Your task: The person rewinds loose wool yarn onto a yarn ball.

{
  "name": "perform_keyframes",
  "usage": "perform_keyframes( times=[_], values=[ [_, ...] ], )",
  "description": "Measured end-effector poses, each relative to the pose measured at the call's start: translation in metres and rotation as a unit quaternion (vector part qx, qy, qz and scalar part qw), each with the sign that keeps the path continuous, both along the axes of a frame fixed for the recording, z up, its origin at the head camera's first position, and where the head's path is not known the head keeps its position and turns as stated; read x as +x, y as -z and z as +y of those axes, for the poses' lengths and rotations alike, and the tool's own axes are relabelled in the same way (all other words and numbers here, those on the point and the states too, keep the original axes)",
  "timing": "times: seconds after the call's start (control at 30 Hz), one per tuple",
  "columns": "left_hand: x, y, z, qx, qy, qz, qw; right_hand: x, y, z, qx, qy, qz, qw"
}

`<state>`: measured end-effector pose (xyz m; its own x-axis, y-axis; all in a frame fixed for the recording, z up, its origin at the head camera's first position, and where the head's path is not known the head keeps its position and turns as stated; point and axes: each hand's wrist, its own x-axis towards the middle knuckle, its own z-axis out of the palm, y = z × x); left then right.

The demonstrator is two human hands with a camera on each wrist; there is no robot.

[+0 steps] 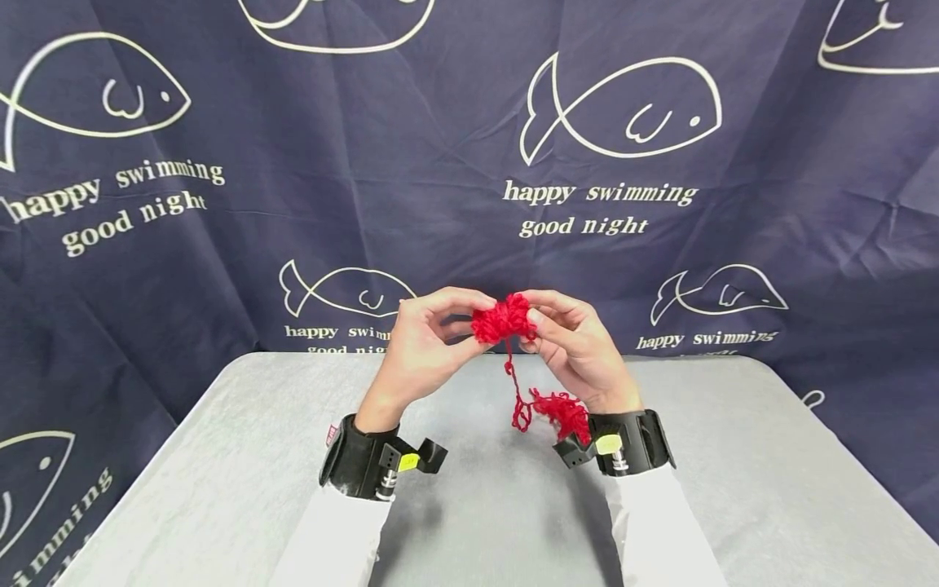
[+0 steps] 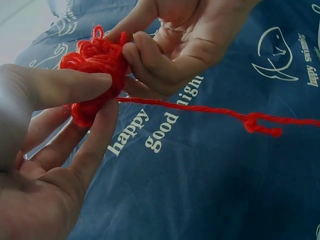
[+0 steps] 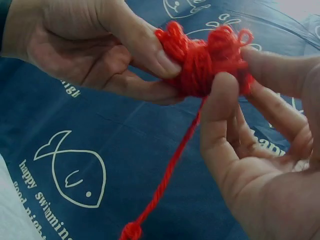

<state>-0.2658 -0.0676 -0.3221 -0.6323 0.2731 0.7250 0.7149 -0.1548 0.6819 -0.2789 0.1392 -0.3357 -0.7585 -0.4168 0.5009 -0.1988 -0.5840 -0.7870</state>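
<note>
A small bundle of red yarn (image 1: 502, 320), wound round its middle with loops at its ends, is held up between both hands. My left hand (image 1: 425, 342) pinches its left end between thumb and fingers. The right hand (image 1: 583, 346) pinches the other end. In the right wrist view the wound middle of the bundle (image 3: 197, 65) shows between the two hands. From it a yarn strand (image 2: 190, 106) hangs down, with a knot (image 2: 252, 122) along it. The strand runs to a loose red yarn heap (image 1: 563, 414) on the table, partly hidden by the right wrist strap.
A grey cloth-covered table (image 1: 293, 424) lies below the hands. Behind it hangs a dark blue curtain (image 1: 440, 163) with white fish outlines and lettering. Black camera straps (image 1: 355, 458) are on both wrists, over white sleeves.
</note>
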Motion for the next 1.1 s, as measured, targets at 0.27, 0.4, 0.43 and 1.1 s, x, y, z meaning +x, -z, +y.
perform_keyframes(
  times=[0.27, 0.4, 0.43, 1.1],
  values=[
    [0.000, -0.001, -0.001, -0.007, 0.028, -0.030, 0.9991, 0.000, 0.001, 0.000, -0.011, 0.014, -0.009, 1.000],
    [0.002, -0.002, -0.003, 0.015, 0.075, -0.081, 0.9937, -0.001, 0.001, 0.001, -0.020, 0.011, -0.003, 1.000],
    [0.002, -0.003, -0.003, 0.019, 0.077, -0.091, 0.9927, -0.001, 0.001, 0.001, -0.020, 0.011, -0.002, 1.000],
    [0.000, 0.001, 0.003, 0.028, -0.075, -0.108, 0.9909, -0.002, 0.001, -0.011, 0.082, 0.178, 0.079, 0.977]
  ],
)
